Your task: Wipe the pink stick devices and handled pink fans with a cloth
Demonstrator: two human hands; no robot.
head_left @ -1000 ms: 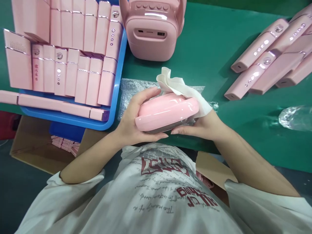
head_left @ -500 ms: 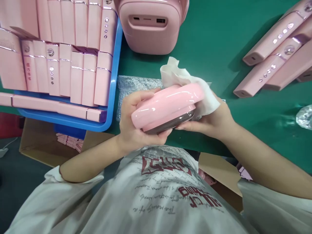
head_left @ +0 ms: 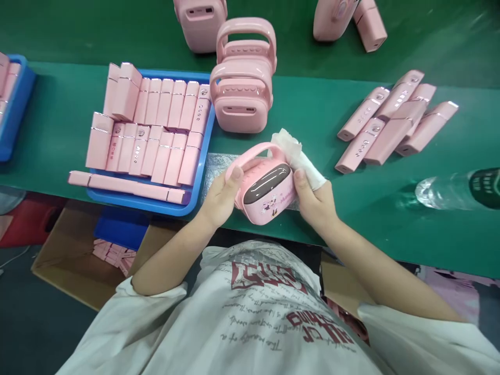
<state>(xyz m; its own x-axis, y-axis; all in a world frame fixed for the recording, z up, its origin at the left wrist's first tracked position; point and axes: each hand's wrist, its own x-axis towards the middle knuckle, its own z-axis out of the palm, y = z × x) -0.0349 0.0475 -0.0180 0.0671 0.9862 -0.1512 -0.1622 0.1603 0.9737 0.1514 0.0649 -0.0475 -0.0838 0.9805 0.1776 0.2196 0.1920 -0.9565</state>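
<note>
A pink portable speaker [head_left: 261, 205] with a carry handle, a dark glossy oval panel and a printed cartoon figure is held up in front of my shirt. Round its left side and the handle's base, my left hand [head_left: 222, 198] is closed, thumb on top. My right hand [head_left: 315, 200] grips the speaker's right side and pinches a white cloth [head_left: 297, 156] that lies against the handle's right end. Beneath the speaker, bubble wrap [head_left: 219, 165] shows on the green table. Some of my fingers are hidden behind the speaker.
A blue tray [head_left: 187, 208] of pink stick-shaped devices stands at left. More pink speakers [head_left: 241, 117] stand behind. Several loose pink sticks [head_left: 390, 135] lie at right, near a plastic bottle [head_left: 445, 191]. A cardboard box [head_left: 72, 260] sits below the table edge.
The speaker has turned from showing its side and top edge to showing its front panel and print. The cloth has moved with my right hand. The view now takes in more of the table.
</note>
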